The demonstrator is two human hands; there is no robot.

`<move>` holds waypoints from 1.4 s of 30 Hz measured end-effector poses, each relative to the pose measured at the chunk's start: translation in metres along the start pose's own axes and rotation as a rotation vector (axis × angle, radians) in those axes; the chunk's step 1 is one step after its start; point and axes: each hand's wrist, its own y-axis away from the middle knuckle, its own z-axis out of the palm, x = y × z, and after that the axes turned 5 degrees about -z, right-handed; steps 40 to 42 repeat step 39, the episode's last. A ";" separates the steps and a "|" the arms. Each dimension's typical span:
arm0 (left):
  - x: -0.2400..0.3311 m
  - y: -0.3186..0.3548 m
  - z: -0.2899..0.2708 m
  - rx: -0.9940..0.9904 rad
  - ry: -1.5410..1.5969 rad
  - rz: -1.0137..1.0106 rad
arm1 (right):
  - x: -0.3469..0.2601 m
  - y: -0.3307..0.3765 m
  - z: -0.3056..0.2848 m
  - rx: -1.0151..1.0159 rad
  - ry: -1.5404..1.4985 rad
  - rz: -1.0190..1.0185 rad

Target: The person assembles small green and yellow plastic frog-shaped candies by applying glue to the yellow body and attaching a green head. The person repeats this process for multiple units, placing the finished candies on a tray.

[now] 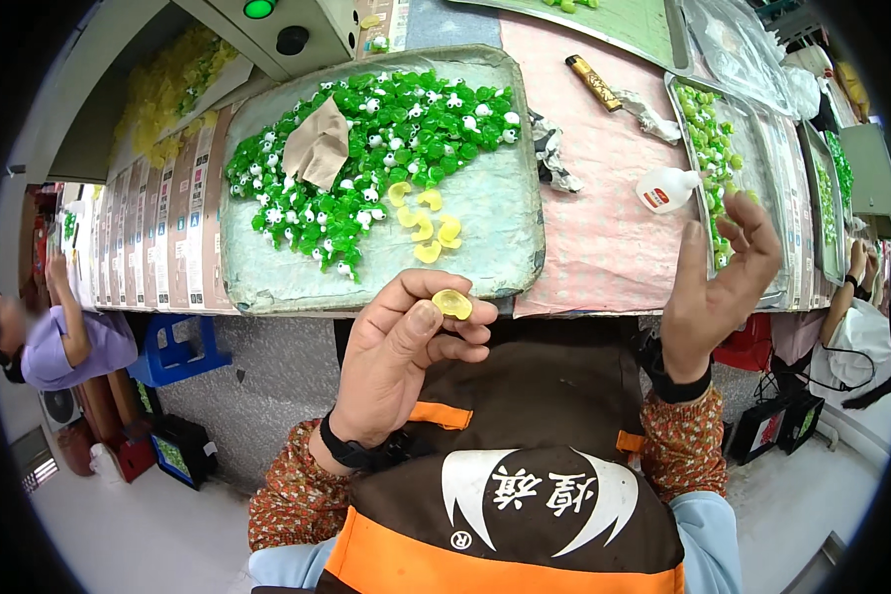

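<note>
Far left, another person in a lilac top (pixel 69 342) bends over beside a blue plastic stool (pixel 173 351) on the pale floor. Above them, a carton (pixel 173 84) by the machine housing holds a heap of pale yellow pieces.

Then comes the big grey tray (pixel 485 233), worn and scuffed, sitting on the workbench. It holds a thick spread of small green figures with white spots (pixel 396 129), a crumpled tan cloth (pixel 317 148) lying on top of them, and a little cluster of loose yellow pieces (pixel 426 223) set apart on the bare part of the tray nearer the worker.

Just below the tray's near edge, the worker's left hand (pixel 406 361) is raised with its fingers curled, thumb and fingertips pinching one small yellow piece (pixel 452 303). A dark band wraps that wrist.

The bench is covered in a pink checked cloth (pixel 604 198), with a brown lighter (pixel 594 82) and a small white bottle (pixel 668 188) with a red label lying on it.

The right hand (pixel 718 287) is lifted, open, fingers loosely spread and holding nothing, in front of a narrow metal tray (pixel 752 148) that carries a strip of pale green pieces (pixel 708 139). More such trays run off to the right, where another person's arm (pixel 846 292) shows at the edge.
</note>
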 end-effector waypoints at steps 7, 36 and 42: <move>0.010 -0.002 0.001 0.010 -0.010 0.111 | -0.048 -0.035 0.066 -0.536 -0.124 -0.271; 0.004 0.015 -0.024 0.074 0.011 0.111 | -0.055 -0.014 0.036 -0.814 -0.537 0.338; 0.000 0.013 -0.022 0.063 0.015 0.088 | -0.046 -0.003 0.016 -0.757 -0.512 0.423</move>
